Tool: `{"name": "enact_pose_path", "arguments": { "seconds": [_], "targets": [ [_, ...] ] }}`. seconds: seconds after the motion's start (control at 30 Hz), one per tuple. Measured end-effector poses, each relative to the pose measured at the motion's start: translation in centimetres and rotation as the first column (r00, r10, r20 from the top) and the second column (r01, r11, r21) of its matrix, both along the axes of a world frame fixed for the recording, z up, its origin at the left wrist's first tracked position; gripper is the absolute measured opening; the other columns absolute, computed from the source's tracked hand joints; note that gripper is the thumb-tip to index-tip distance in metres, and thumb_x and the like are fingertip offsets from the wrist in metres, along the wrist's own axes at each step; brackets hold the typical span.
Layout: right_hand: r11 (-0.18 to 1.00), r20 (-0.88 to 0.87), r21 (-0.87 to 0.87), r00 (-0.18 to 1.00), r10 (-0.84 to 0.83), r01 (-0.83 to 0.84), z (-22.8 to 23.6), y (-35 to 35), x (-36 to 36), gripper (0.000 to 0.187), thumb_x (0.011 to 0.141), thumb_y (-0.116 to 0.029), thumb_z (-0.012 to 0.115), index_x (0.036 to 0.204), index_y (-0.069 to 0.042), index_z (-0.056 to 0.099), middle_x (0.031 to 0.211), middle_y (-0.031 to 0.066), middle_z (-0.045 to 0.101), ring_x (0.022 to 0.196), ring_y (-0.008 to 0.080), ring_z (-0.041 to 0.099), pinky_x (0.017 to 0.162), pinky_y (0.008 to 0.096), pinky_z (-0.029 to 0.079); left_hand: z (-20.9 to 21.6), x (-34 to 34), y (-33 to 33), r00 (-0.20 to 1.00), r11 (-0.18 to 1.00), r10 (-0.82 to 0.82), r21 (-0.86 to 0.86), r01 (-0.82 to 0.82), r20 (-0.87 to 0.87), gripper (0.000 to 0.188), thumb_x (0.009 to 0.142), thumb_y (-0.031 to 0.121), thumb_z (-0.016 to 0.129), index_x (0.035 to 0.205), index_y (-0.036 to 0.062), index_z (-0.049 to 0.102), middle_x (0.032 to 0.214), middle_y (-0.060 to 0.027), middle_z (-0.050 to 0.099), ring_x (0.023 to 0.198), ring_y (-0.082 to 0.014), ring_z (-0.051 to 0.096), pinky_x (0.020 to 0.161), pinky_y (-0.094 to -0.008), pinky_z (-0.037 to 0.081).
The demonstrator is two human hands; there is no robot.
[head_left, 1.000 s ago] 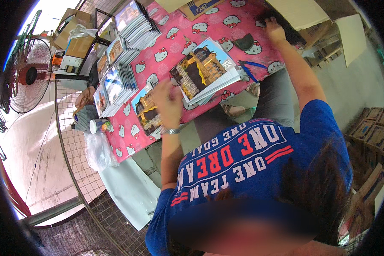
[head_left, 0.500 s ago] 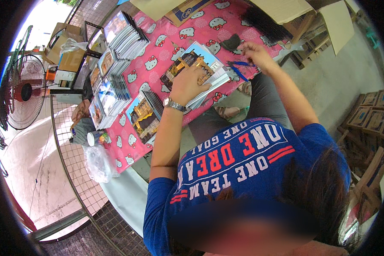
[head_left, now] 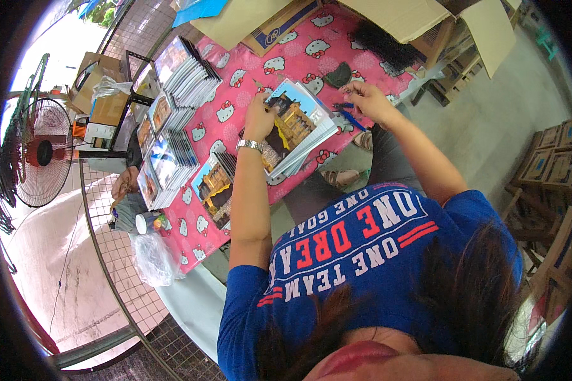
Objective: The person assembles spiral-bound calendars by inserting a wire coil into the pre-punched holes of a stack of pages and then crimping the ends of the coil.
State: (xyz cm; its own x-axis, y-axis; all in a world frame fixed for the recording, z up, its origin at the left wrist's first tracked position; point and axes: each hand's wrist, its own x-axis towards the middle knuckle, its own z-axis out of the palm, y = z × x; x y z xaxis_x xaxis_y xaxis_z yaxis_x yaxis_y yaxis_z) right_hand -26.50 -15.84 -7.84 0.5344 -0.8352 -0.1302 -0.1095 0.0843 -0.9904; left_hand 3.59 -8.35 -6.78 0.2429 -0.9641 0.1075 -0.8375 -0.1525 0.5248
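Note:
A stack of booklets (head_left: 297,124) with a building and blue sky on the top cover lies on the pink table before me. My left hand (head_left: 258,120), a metal watch at its wrist, curls its fingers at the stack's left edge, closed on the top booklet. At the right end of the stack, my right hand (head_left: 370,103) is raised with thumb and fingers pinched together; whatever they hold is too small to make out. Blue-handled pliers (head_left: 351,119) lie just below it. Beside the hand rests a dark half-round object (head_left: 338,75).
Several stacks of booklets (head_left: 165,152) line the table's left side, with another pile (head_left: 215,187) by my left forearm. A dark bundle of thin strands (head_left: 388,47) and an open carton (head_left: 286,28) stand at the back. At left are a person's hand (head_left: 125,183), a cup (head_left: 143,223) and a fan (head_left: 43,152).
My left hand has moved from lying across the top cover to the stack's left edge, uncovering the picture. My right hand stays pinched near the pliers. The view has shifted slightly.

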Motion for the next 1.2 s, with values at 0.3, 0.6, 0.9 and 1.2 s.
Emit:
{"name": "enact_pose_path", "arguments": {
  "seconds": [0.3, 0.6, 0.9, 1.2],
  "targets": [
    [0.919, -0.256, -0.385, 0.967, -0.02, -0.083, -1.5, 1.3, 5.5, 0.041, 0.08, -0.028, 0.067, 0.112, -0.002, 0.068, 0.098, 0.0199, 0.069, 0.097, 0.0316, 0.065, 0.085, 0.0389, 0.051, -1.6, -0.8, 0.9, 0.977, 0.96, -0.028, -0.28, -0.033, -0.211, 0.04, 0.077, 0.005, 0.072, 0.115, 0.0051, 0.058, 0.113, -0.013, 0.064, 0.107, -0.0271, 0.06, 0.094, -0.0373, 0.046],
    [0.799, -0.384, -0.591, 0.91, -0.159, -0.11, 1.6, 5.8, 7.1, 0.042, 0.078, -0.014, 0.064, 0.119, -0.003, 0.062, 0.104, 0.0201, 0.06, 0.092, 0.0379, 0.062, 0.08, 0.0451, 0.051, -2.6, 0.6, 1.5, 0.957, 0.951, 0.017, -0.289, -0.105, -0.291, 0.038, 0.074, 0.001, 0.068, 0.109, 0.0034, 0.057, 0.104, -0.0111, 0.064, 0.099, -0.0236, 0.061, 0.09, -0.0354, 0.047],
    [0.801, -0.291, -0.596, 0.944, -0.159, -0.049, 2.4, 6.2, 7.5, 0.044, 0.074, -0.008, 0.063, 0.117, 0.0, 0.063, 0.111, 0.0196, 0.061, 0.095, 0.0381, 0.062, 0.083, 0.0442, 0.052, -3.4, 0.6, 0.8, 0.967, 0.933, -0.028, -0.354, -0.066, -0.254, 0.035, 0.073, 0.004, 0.066, 0.107, 0.0035, 0.056, 0.098, -0.0141, 0.066, 0.096, -0.0263, 0.064, 0.087, -0.0365, 0.048],
    [0.776, -0.161, -0.63, 0.982, -0.099, -0.024, 1.1, 5.6, 8.2, 0.047, 0.071, -0.01, 0.067, 0.117, -0.003, 0.064, 0.11, 0.0212, 0.063, 0.097, 0.0382, 0.063, 0.086, 0.0417, 0.051, -3.3, 0.5, 0.9, 0.926, 0.921, -0.069, -0.38, -0.083, -0.371, 0.032, 0.074, 0.003, 0.063, 0.105, 0.0026, 0.054, 0.097, -0.0114, 0.063, 0.096, -0.0229, 0.06, 0.087, -0.035, 0.047]
  ]
}}
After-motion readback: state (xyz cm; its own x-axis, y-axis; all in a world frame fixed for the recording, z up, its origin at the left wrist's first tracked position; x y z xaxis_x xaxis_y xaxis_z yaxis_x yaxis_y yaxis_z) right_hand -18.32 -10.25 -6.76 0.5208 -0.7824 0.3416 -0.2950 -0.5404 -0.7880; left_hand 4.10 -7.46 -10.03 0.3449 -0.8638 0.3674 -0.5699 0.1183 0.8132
